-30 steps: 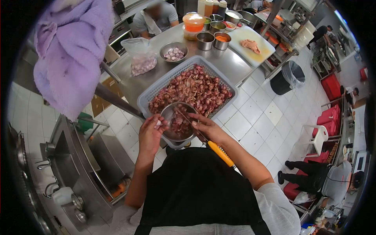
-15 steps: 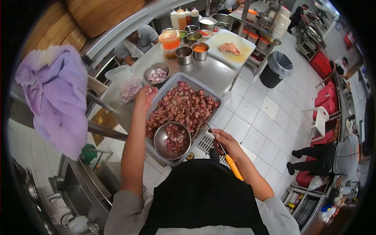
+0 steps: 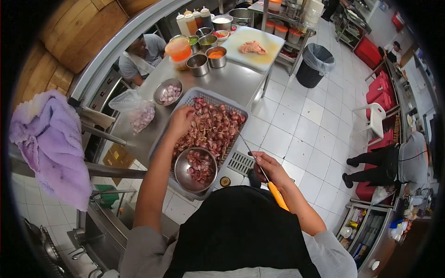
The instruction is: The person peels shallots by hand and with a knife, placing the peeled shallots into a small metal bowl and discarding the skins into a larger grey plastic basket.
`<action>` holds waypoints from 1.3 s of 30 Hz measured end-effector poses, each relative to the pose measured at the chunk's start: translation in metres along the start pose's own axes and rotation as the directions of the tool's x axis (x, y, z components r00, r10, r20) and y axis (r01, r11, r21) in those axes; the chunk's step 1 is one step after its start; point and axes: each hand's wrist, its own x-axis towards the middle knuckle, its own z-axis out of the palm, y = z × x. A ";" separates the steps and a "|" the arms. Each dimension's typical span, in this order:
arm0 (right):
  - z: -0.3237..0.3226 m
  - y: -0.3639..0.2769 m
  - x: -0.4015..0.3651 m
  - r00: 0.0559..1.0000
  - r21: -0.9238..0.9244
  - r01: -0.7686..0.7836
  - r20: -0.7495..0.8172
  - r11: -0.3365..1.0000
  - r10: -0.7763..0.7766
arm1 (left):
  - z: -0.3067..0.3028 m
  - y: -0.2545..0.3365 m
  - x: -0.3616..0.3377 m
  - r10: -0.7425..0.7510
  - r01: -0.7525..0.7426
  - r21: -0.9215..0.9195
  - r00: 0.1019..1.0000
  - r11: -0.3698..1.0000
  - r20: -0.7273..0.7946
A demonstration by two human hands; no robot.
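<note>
A shiny grey metal table (image 3: 236, 85) stands on square white floor tiles (image 3: 289, 118). The right hand (image 3: 271, 169) grasps a yellow-handled metal knife (image 3: 278, 196); whether the left hand (image 3: 181, 121) grips anything, I cannot tell.

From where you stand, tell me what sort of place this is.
Likely a commercial kitchen: squeeze bottles, a cutting board with raw-looking meat, and a large basket of shallots or small onions.
</note>
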 end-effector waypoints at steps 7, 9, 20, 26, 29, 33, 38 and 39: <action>0.006 -0.007 -0.001 0.999 -0.074 0.003 0.040 0.997 0.000 | 0.042 0.015 0.005 0.051 -0.053 0.208 0.999 0.977 0.016; 0.005 -0.005 -0.006 0.999 -0.104 0.043 0.017 0.994 -0.042 | 0.050 0.019 0.011 0.041 -0.034 0.240 0.999 0.970 -0.027; -0.008 0.000 -0.018 0.997 -0.056 0.080 0.029 0.995 -0.078 | 0.075 0.000 0.024 -0.046 0.061 0.303 0.997 0.951 -0.057; 0.005 -0.001 -0.009 0.995 -0.071 0.036 0.094 0.997 -0.030 | 0.077 0.004 0.003 -0.033 0.057 0.184 0.990 0.981 -0.134; 0.012 -0.002 -0.002 0.992 -0.102 0.028 0.126 0.994 -0.015 | 0.087 0.007 0.008 -0.154 0.196 0.266 0.973 0.944 -0.172; 0.017 -0.004 0.001 0.987 -0.107 0.029 0.162 0.994 -0.011 | 0.090 0.024 0.019 -0.187 0.205 0.169 0.975 0.964 -0.116; 0.012 -0.007 -0.006 0.989 -0.112 0.036 0.144 0.993 -0.020 | 0.059 0.052 -0.005 -0.076 0.080 0.012 0.973 0.997 -0.220; 0.011 -0.007 -0.007 0.991 -0.090 0.041 0.130 0.995 -0.029 | 0.046 0.058 -0.014 -0.157 0.135 -0.122 0.969 0.983 -0.189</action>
